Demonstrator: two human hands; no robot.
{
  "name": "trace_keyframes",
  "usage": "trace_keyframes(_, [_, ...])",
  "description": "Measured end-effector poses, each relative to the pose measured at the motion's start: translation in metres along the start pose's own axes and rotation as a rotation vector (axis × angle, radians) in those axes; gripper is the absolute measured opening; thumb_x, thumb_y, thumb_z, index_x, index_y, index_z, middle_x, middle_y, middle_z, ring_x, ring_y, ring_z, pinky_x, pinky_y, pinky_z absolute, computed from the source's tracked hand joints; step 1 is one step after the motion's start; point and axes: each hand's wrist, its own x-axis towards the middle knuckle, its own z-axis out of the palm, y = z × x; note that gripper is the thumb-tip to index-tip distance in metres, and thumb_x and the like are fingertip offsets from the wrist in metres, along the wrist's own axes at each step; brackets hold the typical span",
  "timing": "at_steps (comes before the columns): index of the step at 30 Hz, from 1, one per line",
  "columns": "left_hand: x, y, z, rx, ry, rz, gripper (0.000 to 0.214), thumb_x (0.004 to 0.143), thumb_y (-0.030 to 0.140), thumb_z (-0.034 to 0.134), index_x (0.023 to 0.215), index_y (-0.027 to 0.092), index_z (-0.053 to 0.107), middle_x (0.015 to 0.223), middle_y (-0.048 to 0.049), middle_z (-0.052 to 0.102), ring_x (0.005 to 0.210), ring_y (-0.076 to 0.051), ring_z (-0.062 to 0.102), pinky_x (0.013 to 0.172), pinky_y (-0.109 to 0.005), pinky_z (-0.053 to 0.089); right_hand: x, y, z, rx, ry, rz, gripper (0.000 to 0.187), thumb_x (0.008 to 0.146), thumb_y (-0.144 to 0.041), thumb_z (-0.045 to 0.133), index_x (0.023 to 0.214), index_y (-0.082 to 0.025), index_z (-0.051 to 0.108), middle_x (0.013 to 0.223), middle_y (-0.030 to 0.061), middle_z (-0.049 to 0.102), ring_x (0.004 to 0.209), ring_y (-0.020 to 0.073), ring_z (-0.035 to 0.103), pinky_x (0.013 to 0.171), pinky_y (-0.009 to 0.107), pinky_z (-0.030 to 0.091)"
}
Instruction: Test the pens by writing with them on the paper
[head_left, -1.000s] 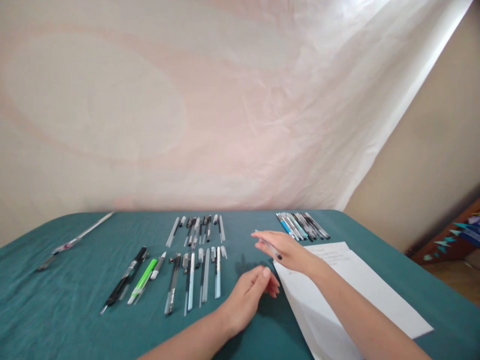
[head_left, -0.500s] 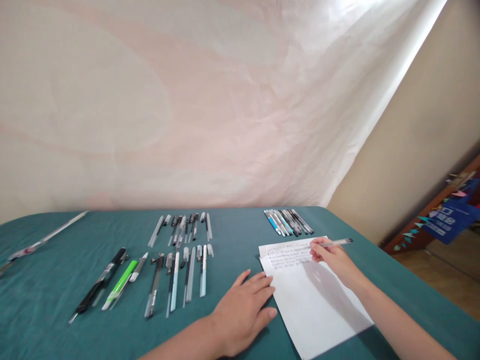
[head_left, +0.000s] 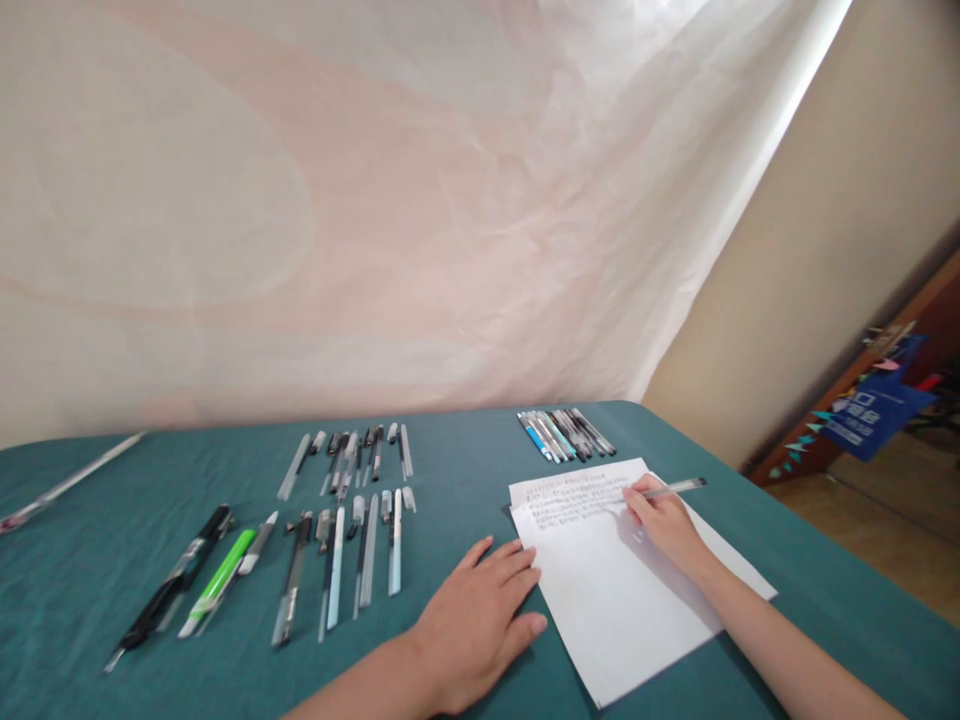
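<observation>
My right hand (head_left: 660,518) is closed around a slim clear pen (head_left: 679,487) with a dark end, its tip side at the written lines. Beneath it lies white paper (head_left: 600,610), seemingly more than one sheet, with rows of dark handwriting across the upper part. My left hand (head_left: 480,620) rests flat on the table with fingers spread, its fingertips at the paper's left edge. Nothing shows in it. To its left, a light blue pen part (head_left: 395,550) is the nearest of the disassembled pens.
A tidy row of pens (head_left: 566,435) lies behind the paper. Two rows of pen parts cover the left side, among them a green pen (head_left: 219,580) and a black pen (head_left: 169,590). A long clear tube (head_left: 82,480) sits far left on the green tablecloth (head_left: 457,450).
My view has turned slightly right, so things sit further left. My right hand has shifted a little along the writing with the pen. The left hand stays by the paper's edge.
</observation>
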Motion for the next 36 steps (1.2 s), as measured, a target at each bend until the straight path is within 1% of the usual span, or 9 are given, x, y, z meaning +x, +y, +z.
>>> trace_keyframes(5, [0.000,0.000,0.000,0.033,0.005,0.002,0.048,0.089,0.047,0.024,0.129,0.024,0.037,0.137,-0.0047,0.036,0.127,-0.020,0.029,0.105,-0.041,0.017,0.001,0.004,0.001,-0.029,0.015,-0.001,0.021,0.075,-0.032,0.046,0.058,-0.020,0.043,0.044,-0.0061,0.042,0.040,0.0090,0.040,0.042,0.021,0.032])
trace_keyframes(10, [0.001,0.001,-0.001,0.033,0.001,-0.001,0.047,0.089,0.046,0.025,0.129,0.024,0.037,0.137,-0.0053,0.035,0.126,-0.021,0.029,0.105,-0.042,0.017,0.003,0.009,0.001,-0.104,0.025,-0.021,0.021,0.074,-0.034,0.045,0.058,-0.020,0.045,0.047,-0.0052,0.045,0.043,0.0105,0.043,0.045,0.022,0.033])
trace_keyframes(14, [0.001,0.002,-0.001,0.028,0.012,0.000,0.047,0.089,0.046,0.026,0.128,0.024,0.039,0.137,-0.0055,0.037,0.126,-0.021,0.030,0.105,-0.041,0.017,0.005,0.012,0.000,-0.240,0.004,-0.084,0.021,0.076,-0.034,0.042,0.061,-0.020,0.045,0.049,-0.0046,0.046,0.048,0.0125,0.046,0.049,0.024,0.033])
trace_keyframes(17, [0.001,0.001,0.000,0.027,0.012,0.000,0.047,0.088,0.046,0.026,0.128,0.024,0.038,0.137,-0.0052,0.036,0.126,-0.021,0.029,0.105,-0.041,0.017,0.006,0.013,0.000,-0.289,0.002,-0.123,0.020,0.076,-0.034,0.041,0.063,-0.020,0.045,0.053,-0.0038,0.048,0.053,0.0135,0.047,0.051,0.024,0.033])
trace_keyframes(26, [0.001,0.000,0.000,0.036,0.017,0.001,0.047,0.088,0.047,0.026,0.128,0.025,0.038,0.136,-0.0043,0.037,0.126,-0.020,0.030,0.105,-0.040,0.018,0.006,0.015,0.001,-0.271,0.010,-0.130,0.015,0.073,-0.028,0.041,0.060,-0.021,0.042,0.053,-0.0044,0.044,0.054,0.0131,0.046,0.051,0.024,0.033])
trace_keyframes(30, [0.001,0.000,0.000,0.038,0.011,-0.005,0.047,0.088,0.047,0.026,0.128,0.024,0.038,0.137,-0.0047,0.036,0.126,-0.020,0.030,0.105,-0.041,0.019,0.006,0.015,0.000,-0.250,0.010,-0.090,0.016,0.073,-0.030,0.041,0.060,-0.021,0.043,0.050,-0.0044,0.045,0.049,0.0126,0.044,0.048,0.024,0.032])
trace_keyframes(36, [0.002,0.002,-0.001,0.033,0.004,-0.012,0.047,0.088,0.046,0.026,0.128,0.025,0.038,0.137,-0.0046,0.036,0.126,-0.020,0.029,0.105,-0.041,0.017,0.005,0.011,-0.001,-0.193,0.041,-0.085,0.017,0.072,-0.032,0.042,0.060,-0.020,0.044,0.051,-0.0038,0.046,0.051,0.0126,0.045,0.049,0.023,0.033])
